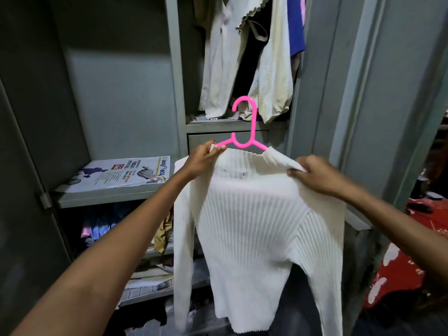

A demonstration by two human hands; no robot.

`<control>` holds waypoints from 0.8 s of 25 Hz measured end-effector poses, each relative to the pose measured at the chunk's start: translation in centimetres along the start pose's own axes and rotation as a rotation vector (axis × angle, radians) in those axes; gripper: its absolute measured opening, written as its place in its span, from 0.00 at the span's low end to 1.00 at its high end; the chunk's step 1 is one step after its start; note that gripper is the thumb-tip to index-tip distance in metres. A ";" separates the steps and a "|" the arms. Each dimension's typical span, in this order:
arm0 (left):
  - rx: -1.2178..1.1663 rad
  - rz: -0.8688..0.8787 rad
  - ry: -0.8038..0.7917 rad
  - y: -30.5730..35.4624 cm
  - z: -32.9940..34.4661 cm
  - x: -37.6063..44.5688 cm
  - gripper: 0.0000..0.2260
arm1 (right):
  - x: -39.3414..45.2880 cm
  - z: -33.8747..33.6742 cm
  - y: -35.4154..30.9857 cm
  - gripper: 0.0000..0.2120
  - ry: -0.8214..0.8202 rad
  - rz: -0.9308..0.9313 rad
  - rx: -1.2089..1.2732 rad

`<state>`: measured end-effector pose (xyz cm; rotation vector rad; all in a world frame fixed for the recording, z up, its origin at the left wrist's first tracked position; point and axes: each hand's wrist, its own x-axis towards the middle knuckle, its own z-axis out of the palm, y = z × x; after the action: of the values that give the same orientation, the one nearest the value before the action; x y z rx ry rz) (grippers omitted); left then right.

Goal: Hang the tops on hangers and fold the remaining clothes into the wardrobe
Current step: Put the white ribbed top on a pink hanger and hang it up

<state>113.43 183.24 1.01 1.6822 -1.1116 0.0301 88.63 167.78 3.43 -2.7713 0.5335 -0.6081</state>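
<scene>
While the white ribbed top (252, 229) hangs on the pink hanger (244, 124) before the open wardrobe (116, 98), the left hand (203, 157) and right hand (315, 173) pinch its shoulders; soft, light, stretchy knit, best held by the hook.

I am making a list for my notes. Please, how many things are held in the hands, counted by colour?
Pink: 1, the hanger, its arm pinched with the collar edge by the left hand.
White: 1, the ribbed top, on the hanger, its shoulder gripped by the right hand.
Total: 2
</scene>
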 end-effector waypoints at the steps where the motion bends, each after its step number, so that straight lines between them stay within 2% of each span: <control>1: 0.005 0.014 -0.009 0.1 -0.2 0.6 0.15 | 0.0 0.1 -0.4 0.08 0.093 -0.033 -0.011; 4: 0.004 0.061 -0.062 0.4 -0.7 2.4 0.16 | 0.0 -1.7 -0.8 0.03 0.144 -0.083 0.059; 6: -0.014 0.085 -0.068 0.8 -1.0 3.7 0.16 | -0.2 -2.7 -1.0 0.06 0.189 -0.089 -0.058; 9: -0.038 0.162 -0.022 1.7 -1.1 5.8 0.15 | -0.2 -3.4 -2.1 0.11 0.392 -0.078 -0.240; 11: 0.062 0.239 0.003 2.7 -1.4 7.4 0.14 | 0.6 -4.7 -3.2 0.12 0.453 -0.014 -0.320; 13: 0.182 0.298 0.013 3.3 -2.1 8.9 0.19 | 1.5 -6.8 -4.3 0.13 0.484 0.037 -0.387; 15: 0.246 0.288 0.073 3.7 -3.2 9.9 0.25 | 2.5 -9.2 -5.4 0.12 0.525 0.065 -0.398; 18: 0.306 0.240 0.193 3.5 -5.0 11.1 0.26 | 4.8 -12.8 -7.1 0.12 0.568 0.103 -0.346; 20: 0.357 0.200 0.207 3.1 -6.2 11.7 0.27 | 6.8 -15.4 -8.4 0.12 0.596 0.091 -0.355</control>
<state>120.93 180.45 11.98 1.8224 -1.1602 0.5465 90.04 170.10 22.08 -2.8284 0.9606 -1.4568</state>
